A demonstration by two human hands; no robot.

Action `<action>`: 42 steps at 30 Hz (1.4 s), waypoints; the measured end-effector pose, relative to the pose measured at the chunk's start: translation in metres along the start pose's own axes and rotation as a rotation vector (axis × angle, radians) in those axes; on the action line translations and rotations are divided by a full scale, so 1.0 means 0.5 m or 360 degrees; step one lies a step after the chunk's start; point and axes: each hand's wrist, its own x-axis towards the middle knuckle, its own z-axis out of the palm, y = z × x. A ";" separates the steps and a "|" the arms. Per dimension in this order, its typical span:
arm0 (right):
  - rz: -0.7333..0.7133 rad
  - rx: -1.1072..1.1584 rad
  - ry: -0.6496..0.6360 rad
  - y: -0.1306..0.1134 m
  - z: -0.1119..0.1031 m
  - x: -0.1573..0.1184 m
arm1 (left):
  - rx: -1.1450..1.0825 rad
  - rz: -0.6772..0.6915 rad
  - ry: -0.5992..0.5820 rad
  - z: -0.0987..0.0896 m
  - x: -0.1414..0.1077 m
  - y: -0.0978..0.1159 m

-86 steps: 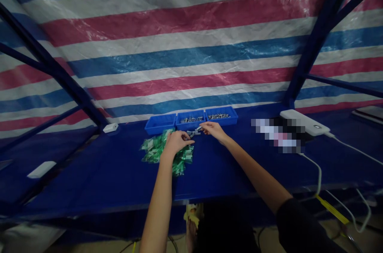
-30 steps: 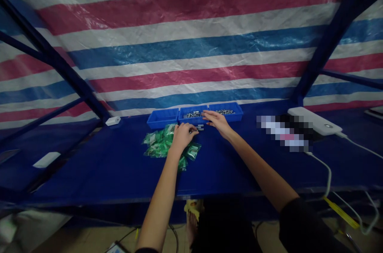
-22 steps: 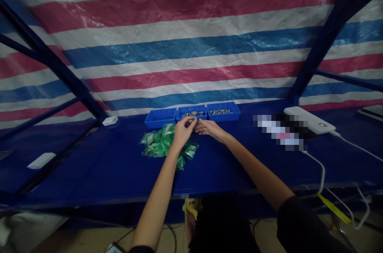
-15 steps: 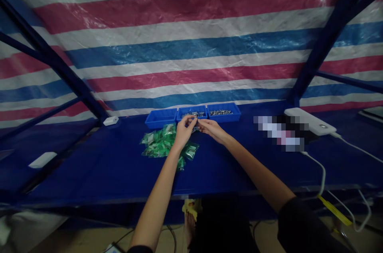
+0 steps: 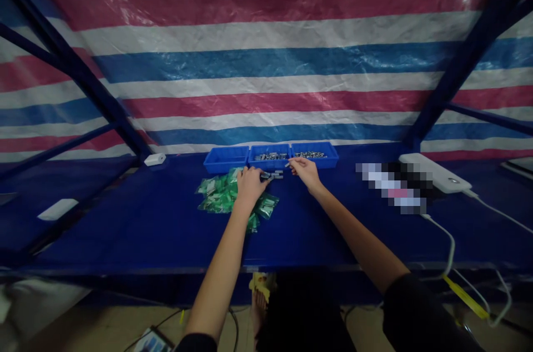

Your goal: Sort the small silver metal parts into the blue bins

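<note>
Across the blue bench (image 5: 312, 230), green packets (image 5: 216, 196) lie heaped beside loose metal pieces (image 5: 276, 174) near the left hand (image 5: 250, 182), grip unclear, while the right hand (image 5: 306, 171) pinches a small piece (image 5: 287, 164) and two bins (image 5: 328, 163) hold plenty more.

Your left hand (image 5: 250, 181) sits by green plastic packets (image 5: 216, 194), at loose metal pieces (image 5: 276, 174) on the blue table (image 5: 316, 230). Your right hand (image 5: 306, 171) pinches a slim piece (image 5: 287, 164) before three blue bins (image 5: 270, 164); a white power bank (image 5: 437, 174) lies farther right.
</note>
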 end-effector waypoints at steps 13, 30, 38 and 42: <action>0.0166 0.0366 -0.0548 -0.028 -0.017 0.000 | -0.0108 0.0053 -0.0049 0.003 0.004 -0.006; 0.0478 0.0926 -0.0781 -0.010 0.043 -0.050 | -0.1741 -0.0084 0.0318 0.016 0.034 0.028; 0.0264 0.0673 -0.0516 -0.008 0.034 -0.037 | -0.1854 -0.0160 0.0181 0.025 0.036 0.034; -0.0036 0.0256 -0.0364 -0.009 0.024 -0.031 | -0.1502 -0.0003 0.0052 0.031 0.031 0.030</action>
